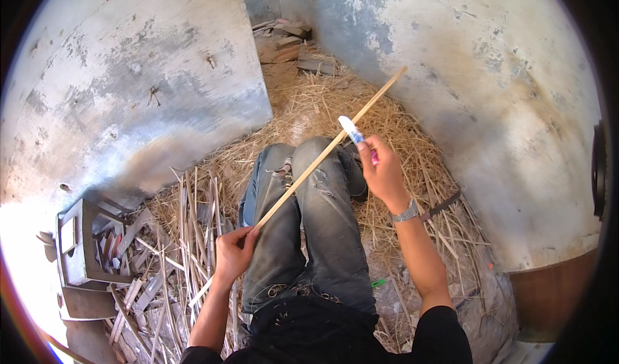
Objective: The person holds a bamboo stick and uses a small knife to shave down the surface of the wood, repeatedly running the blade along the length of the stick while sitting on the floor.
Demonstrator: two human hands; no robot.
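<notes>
A long, pale strip of split bamboo or wood runs slantwise over my jeans, its far end raised toward the right wall. My left hand is closed around the near end of this strip, beside my thigh. My right hand, with a metal-band watch at the wrist, grips a slim white, blue and pink thing shaped like a small knife. Its rounded white tip crosses or touches the upper part of the strip; I cannot tell which. My fingers hide its lower end.
Straw-like shavings cover the floor ahead. Several upright thin strips stand at my left, near a wooden frame-like box with scraps inside. Worn walls rise on both sides. Broken boards lie in the far corner.
</notes>
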